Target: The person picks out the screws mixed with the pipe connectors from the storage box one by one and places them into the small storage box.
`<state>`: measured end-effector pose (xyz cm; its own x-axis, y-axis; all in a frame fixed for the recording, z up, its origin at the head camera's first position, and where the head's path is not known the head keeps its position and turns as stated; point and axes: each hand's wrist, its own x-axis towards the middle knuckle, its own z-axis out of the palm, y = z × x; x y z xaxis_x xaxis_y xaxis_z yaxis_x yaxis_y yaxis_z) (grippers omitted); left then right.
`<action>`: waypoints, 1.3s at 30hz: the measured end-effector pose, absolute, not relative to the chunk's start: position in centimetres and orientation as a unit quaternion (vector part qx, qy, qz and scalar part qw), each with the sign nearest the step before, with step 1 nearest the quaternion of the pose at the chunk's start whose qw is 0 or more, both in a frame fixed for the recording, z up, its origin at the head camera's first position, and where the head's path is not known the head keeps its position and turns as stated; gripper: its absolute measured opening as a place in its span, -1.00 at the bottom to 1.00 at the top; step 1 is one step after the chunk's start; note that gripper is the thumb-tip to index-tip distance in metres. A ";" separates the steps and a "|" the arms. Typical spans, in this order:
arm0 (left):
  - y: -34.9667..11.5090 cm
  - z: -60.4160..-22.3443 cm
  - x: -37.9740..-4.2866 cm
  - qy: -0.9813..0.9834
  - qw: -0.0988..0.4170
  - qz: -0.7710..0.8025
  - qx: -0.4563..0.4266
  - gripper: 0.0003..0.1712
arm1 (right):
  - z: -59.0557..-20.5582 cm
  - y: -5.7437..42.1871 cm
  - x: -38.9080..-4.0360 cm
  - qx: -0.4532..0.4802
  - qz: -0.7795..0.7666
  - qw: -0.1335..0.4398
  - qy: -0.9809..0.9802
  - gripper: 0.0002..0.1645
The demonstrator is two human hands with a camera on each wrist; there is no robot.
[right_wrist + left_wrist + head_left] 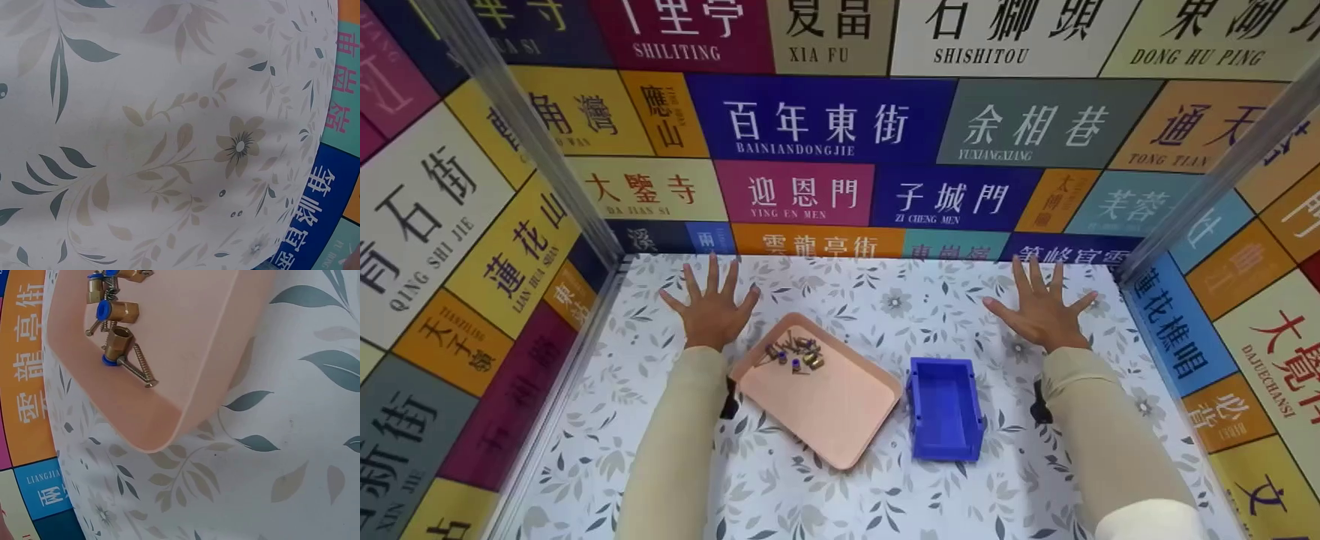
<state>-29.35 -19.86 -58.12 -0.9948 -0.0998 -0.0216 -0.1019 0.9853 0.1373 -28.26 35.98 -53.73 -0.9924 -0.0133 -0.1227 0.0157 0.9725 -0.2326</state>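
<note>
In the head view my left hand (712,307) is spread with straight fingers beyond the upper left of a pink tray (825,405), holding nothing. My right hand (1045,309), fingers also spread, is beyond the upper right of a blue plastic bin (945,409) and holds nothing. The tray lies at an angle, with a small pile of hardware at its far left end. Up close in the left wrist view, the pile shows brass fittings (119,343) with blue rings, screws (142,363) and springs. No inside of the bin's contents stands out beyond blue plastic.
A white tablecloth (885,495) with a leaf and flower print covers the table. Panels with coloured street-name signs (817,120) stand at the back and both sides. Metal posts (532,127) rise at the back corners.
</note>
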 end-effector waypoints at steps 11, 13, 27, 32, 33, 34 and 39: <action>-20.2 -59.4 -26.9 0.988 0.029 0.150 -0.025 0.02 | -54.8 35.6 -27.9 -0.024 -0.153 0.067 0.986 0.25; -20.2 -60.1 -26.1 0.983 0.038 0.177 -0.012 -0.01 | -55.0 35.2 -27.5 -0.031 -0.164 0.067 0.984 0.26; -19.7 -64.2 -20.1 0.961 0.008 0.270 0.055 -0.31 | -55.3 32.5 -24.7 -0.095 -0.260 -0.004 0.961 0.09; -19.8 -65.0 -19.0 0.968 0.028 0.244 0.058 -0.26 | -55.2 31.9 -23.6 -0.111 -0.282 -0.009 0.953 -0.01; -19.8 -65.2 -18.8 0.969 0.035 0.236 0.057 -0.25 | -55.2 31.8 -23.4 -0.116 -0.284 -0.011 0.952 -0.02; -19.9 -65.4 -18.7 0.971 0.041 0.229 0.054 -0.24 | -55.3 31.6 -23.2 -0.122 -0.287 -0.013 0.950 -0.03; -20.2 -66.4 -18.6 0.973 0.057 0.218 0.039 -0.23 | -55.4 30.5 -22.8 -0.151 -0.299 -0.024 0.942 -0.09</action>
